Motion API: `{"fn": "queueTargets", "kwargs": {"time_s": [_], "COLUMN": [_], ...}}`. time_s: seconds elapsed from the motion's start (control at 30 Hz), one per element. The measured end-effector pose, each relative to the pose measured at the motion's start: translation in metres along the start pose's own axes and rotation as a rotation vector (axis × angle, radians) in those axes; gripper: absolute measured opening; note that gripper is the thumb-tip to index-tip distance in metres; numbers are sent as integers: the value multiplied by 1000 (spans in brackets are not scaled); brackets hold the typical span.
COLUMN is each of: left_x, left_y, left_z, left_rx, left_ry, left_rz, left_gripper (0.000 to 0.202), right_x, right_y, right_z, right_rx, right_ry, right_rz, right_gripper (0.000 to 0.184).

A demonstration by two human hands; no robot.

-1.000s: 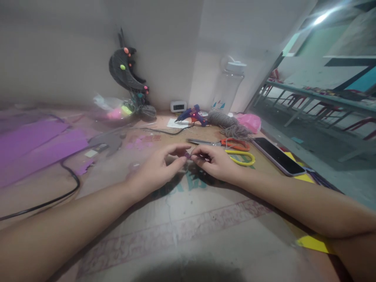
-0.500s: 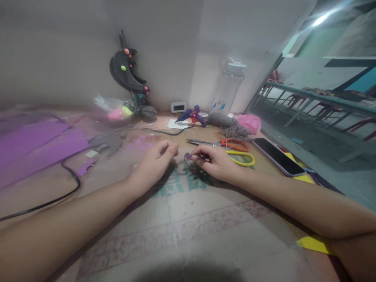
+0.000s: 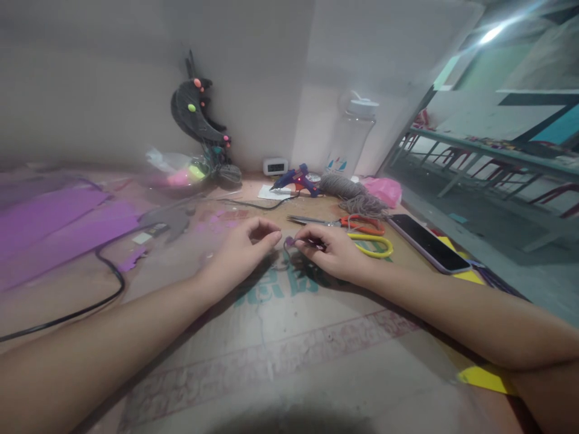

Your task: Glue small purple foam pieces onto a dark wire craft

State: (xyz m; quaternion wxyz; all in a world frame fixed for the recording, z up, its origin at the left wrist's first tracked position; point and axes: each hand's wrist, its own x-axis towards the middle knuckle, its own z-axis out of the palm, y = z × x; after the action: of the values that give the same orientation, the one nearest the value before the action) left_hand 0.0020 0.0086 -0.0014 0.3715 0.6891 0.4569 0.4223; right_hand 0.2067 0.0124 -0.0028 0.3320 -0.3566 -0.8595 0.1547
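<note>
My right hand (image 3: 332, 252) is closed in a pinch on a small purple piece (image 3: 289, 241), which curls out past the fingertips with a thin dark tail. Just left of it, my left hand (image 3: 244, 244) reaches toward the piece, thumb and forefinger slightly apart and nothing visible between them. Both hands are low over the printed cardboard surface (image 3: 289, 337). Scissors with a yellow handle (image 3: 377, 246) lie partly behind my right hand. Beyond them are orange-handled pliers or scissors (image 3: 362, 225), whose exact kind is unclear.
A glue gun (image 3: 296, 178) with a red light rests by a white card, near grey yarn (image 3: 348, 193), a bottle (image 3: 353, 138) and a small clock (image 3: 275, 166). A phone (image 3: 427, 241) lies right. Purple sheets (image 3: 58, 223) and a black cable (image 3: 113, 295) lie left. A dark crescent ornament (image 3: 194, 114) leans on the wall.
My left hand has shifted slightly right toward the purple piece, and its thumb and forefinger have parted a little. My right hand keeps its pinch almost in place.
</note>
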Motion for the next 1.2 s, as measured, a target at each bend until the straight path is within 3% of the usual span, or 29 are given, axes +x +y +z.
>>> {"fn": "queueTargets", "kwargs": {"time_s": [0.43,0.8,1.2], "left_x": [-2,-1,0], "left_y": [-3,-1,-3], "left_z": [0,0,0], "left_rx": [32,-3,-24], "left_ry": [23,-31,-14], "left_rz": [0,-16,-23], "left_gripper": [5,22,21], "right_x": [0,0,1], "right_y": [2,2,-1], "right_z": [0,0,-1], "right_rx": [-4,-7,-1], "right_ry": [-13,-19,-23], "right_rz": [8,5,31], "right_gripper": [14,13,13]}}
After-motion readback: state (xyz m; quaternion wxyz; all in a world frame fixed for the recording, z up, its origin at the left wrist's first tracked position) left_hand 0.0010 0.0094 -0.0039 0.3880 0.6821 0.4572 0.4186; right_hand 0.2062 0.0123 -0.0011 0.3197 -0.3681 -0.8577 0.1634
